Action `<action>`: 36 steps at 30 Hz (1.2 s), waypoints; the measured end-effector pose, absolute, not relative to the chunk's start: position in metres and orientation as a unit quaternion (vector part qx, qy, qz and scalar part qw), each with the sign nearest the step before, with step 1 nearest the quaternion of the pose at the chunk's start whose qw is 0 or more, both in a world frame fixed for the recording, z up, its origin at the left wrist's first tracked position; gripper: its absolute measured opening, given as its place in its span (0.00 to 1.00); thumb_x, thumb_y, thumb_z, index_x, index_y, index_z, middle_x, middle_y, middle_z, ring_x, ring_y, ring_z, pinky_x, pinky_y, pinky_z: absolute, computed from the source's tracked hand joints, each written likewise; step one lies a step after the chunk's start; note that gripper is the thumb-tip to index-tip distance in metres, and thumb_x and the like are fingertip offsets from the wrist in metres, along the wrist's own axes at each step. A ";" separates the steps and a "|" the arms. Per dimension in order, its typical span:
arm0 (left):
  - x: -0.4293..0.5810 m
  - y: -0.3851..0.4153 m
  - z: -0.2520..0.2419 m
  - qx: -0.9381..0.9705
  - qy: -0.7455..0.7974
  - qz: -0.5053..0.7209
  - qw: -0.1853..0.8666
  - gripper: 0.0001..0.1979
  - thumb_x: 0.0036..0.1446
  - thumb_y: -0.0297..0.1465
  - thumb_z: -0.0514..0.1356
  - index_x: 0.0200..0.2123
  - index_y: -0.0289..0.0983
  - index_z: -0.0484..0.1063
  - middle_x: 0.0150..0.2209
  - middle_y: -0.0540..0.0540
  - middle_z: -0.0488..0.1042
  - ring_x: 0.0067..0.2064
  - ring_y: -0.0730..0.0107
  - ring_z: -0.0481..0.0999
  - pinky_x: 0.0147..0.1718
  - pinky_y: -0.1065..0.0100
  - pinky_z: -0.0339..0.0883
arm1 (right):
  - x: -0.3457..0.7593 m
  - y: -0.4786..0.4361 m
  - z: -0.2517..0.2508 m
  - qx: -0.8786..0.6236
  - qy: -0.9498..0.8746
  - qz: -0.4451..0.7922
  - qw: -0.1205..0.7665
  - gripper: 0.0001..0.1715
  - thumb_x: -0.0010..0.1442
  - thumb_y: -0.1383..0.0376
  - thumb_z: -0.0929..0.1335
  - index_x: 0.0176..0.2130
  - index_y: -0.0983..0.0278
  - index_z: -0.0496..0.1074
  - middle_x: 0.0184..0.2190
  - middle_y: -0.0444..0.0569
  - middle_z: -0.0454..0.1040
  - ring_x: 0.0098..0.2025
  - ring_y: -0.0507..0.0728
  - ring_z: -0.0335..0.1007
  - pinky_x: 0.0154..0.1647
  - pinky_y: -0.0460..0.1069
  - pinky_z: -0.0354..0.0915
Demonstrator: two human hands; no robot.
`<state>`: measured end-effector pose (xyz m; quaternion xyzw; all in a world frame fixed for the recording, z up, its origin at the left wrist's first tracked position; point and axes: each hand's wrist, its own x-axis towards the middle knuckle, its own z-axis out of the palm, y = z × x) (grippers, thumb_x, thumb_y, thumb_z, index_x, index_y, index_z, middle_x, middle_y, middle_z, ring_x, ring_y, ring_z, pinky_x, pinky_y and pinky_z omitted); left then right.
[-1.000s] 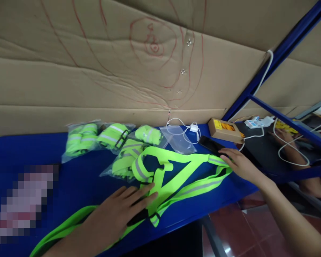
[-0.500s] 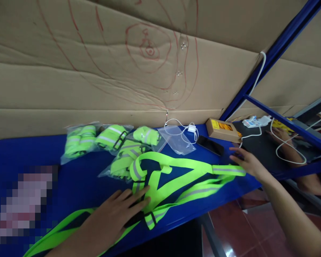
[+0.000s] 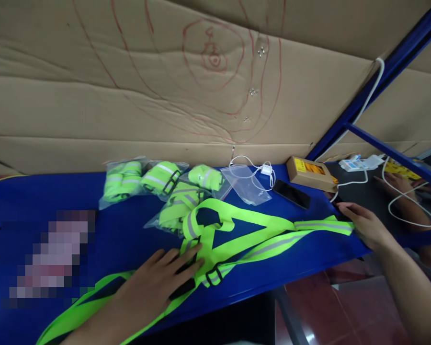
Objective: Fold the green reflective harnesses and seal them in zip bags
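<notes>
A fluorescent yellow-green reflective harness (image 3: 249,249) of flat straps with grey stripes lies stretched across the blue table. My left hand (image 3: 161,275) rests flat over its left part, fingers outstretched, with a dark piece partly covered beneath it. Just right of those fingertips is a black buckle (image 3: 214,275) on a strap. At the harness's far right end, my right hand (image 3: 368,225) is closed on the strap, its thumb side up; some of its fingers are hidden. More strap (image 3: 72,311) loops out to the left under my left forearm.
Behind the harness lie several clear bags of folded green straps (image 3: 124,181), an empty clear bag (image 3: 249,187), a white charger (image 3: 266,170), a black phone (image 3: 291,194) and a cardboard box (image 3: 311,173). A blue metal frame (image 3: 391,143) and another person's arm (image 3: 409,196) are at right.
My right hand has gone from spread fingers to closing at the strap's right end. The lower strap is drawn up closer to the upper one. My left hand stays on the harness.
</notes>
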<state>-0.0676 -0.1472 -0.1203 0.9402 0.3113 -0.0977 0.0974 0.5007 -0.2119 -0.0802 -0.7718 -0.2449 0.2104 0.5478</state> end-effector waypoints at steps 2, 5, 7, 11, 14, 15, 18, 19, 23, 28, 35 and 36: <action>-0.072 -0.143 -0.121 0.941 0.311 -0.096 0.094 0.55 0.45 0.11 0.52 0.70 0.64 0.50 0.74 0.56 0.52 0.67 0.47 0.68 0.61 0.41 0.64 | 0.500 -0.214 -0.083 -0.776 -0.254 0.249 0.520 0.12 0.43 0.68 0.80 0.32 0.66 0.82 0.29 0.50 0.79 0.30 0.53 0.70 0.28 0.44 0.62; -0.077 -0.137 -0.121 0.944 0.306 -0.080 0.090 0.54 0.46 0.11 0.51 0.69 0.64 0.53 0.73 0.57 0.55 0.65 0.50 0.69 0.61 0.45 0.65 | 0.492 -0.216 -0.084 -0.767 -0.249 0.320 0.498 0.14 0.47 0.68 0.79 0.37 0.65 0.82 0.32 0.50 0.79 0.32 0.52 0.71 0.30 0.45 0.62; -0.078 -0.136 -0.121 0.947 0.299 -0.074 0.089 0.54 0.46 0.11 0.51 0.70 0.64 0.52 0.73 0.57 0.55 0.65 0.51 0.70 0.61 0.46 0.65 | 0.486 -0.218 -0.081 -0.756 -0.237 0.374 0.483 0.14 0.51 0.65 0.78 0.40 0.66 0.83 0.37 0.54 0.80 0.32 0.54 0.73 0.31 0.47 0.64; -0.079 -0.136 -0.123 0.946 0.298 -0.087 0.097 0.56 0.45 0.12 0.51 0.70 0.66 0.47 0.73 0.57 0.53 0.65 0.48 0.69 0.60 0.41 0.66 | 0.482 -0.224 -0.074 -0.725 -0.174 0.456 0.487 0.15 0.58 0.63 0.73 0.42 0.71 0.83 0.46 0.63 0.80 0.35 0.57 0.77 0.32 0.49 0.67; -0.081 -0.136 -0.125 0.944 0.301 -0.084 0.108 0.56 0.45 0.12 0.51 0.70 0.67 0.46 0.74 0.58 0.52 0.66 0.48 0.69 0.59 0.39 0.66 | 0.487 -0.231 -0.075 -0.705 -0.144 0.478 0.505 0.19 0.54 0.68 0.74 0.46 0.70 0.83 0.49 0.64 0.79 0.37 0.58 0.78 0.32 0.47 0.68; -0.082 -0.135 -0.125 0.944 0.301 -0.079 0.114 0.56 0.46 0.13 0.51 0.70 0.67 0.46 0.74 0.58 0.52 0.66 0.47 0.69 0.60 0.39 0.66 | 0.489 -0.234 -0.075 -0.700 -0.156 0.486 0.499 0.22 0.52 0.69 0.75 0.48 0.68 0.83 0.51 0.65 0.79 0.38 0.59 0.79 0.33 0.48 0.69; -0.082 -0.132 -0.124 0.943 0.296 -0.075 0.130 0.54 0.48 0.14 0.54 0.70 0.66 0.47 0.74 0.57 0.51 0.66 0.46 0.67 0.60 0.40 0.65 | 0.493 -0.244 -0.075 -0.686 -0.207 0.519 0.466 0.30 0.47 0.68 0.78 0.52 0.65 0.81 0.54 0.66 0.77 0.46 0.65 0.80 0.41 0.51 0.71; -0.082 -0.131 -0.123 0.943 0.293 -0.081 0.133 0.54 0.48 0.14 0.55 0.70 0.66 0.47 0.74 0.57 0.51 0.67 0.46 0.67 0.61 0.40 0.65 | 0.492 -0.247 -0.074 -0.681 -0.222 0.530 0.453 0.33 0.46 0.67 0.79 0.53 0.64 0.81 0.55 0.66 0.76 0.48 0.66 0.79 0.44 0.51 0.72; -0.078 -0.128 -0.118 0.937 0.294 -0.126 0.139 0.57 0.43 0.13 0.56 0.70 0.65 0.48 0.75 0.56 0.48 0.67 0.43 0.65 0.62 0.36 0.63 | 0.488 -0.256 -0.070 -0.668 -0.304 0.547 0.402 0.40 0.42 0.65 0.81 0.56 0.59 0.79 0.61 0.64 0.72 0.57 0.70 0.75 0.51 0.55 0.71; -0.077 -0.128 -0.111 0.927 0.302 -0.143 0.169 0.56 0.43 0.13 0.56 0.70 0.64 0.50 0.75 0.55 0.48 0.68 0.42 0.64 0.63 0.34 0.60 | 0.489 -0.257 -0.085 -0.728 -0.373 0.460 0.345 0.29 0.42 0.60 0.82 0.46 0.59 0.84 0.55 0.62 0.77 0.49 0.68 0.78 0.45 0.53 0.73; -0.075 -0.126 -0.107 0.922 0.304 -0.153 0.183 0.56 0.43 0.13 0.57 0.69 0.65 0.50 0.74 0.56 0.49 0.69 0.42 0.63 0.63 0.35 0.59 | 0.495 -0.257 -0.106 -0.790 -0.260 0.364 0.420 0.27 0.46 0.46 0.79 0.24 0.64 0.71 0.18 0.43 0.65 0.19 0.49 0.56 0.17 0.44 0.52; -0.075 -0.126 -0.107 0.924 0.304 -0.146 0.183 0.55 0.44 0.13 0.57 0.69 0.66 0.51 0.74 0.56 0.50 0.69 0.43 0.63 0.63 0.35 0.60 | 0.494 -0.258 -0.105 -0.787 -0.238 0.355 0.445 0.27 0.43 0.48 0.81 0.24 0.64 0.70 0.18 0.42 0.63 0.19 0.48 0.54 0.17 0.44 0.50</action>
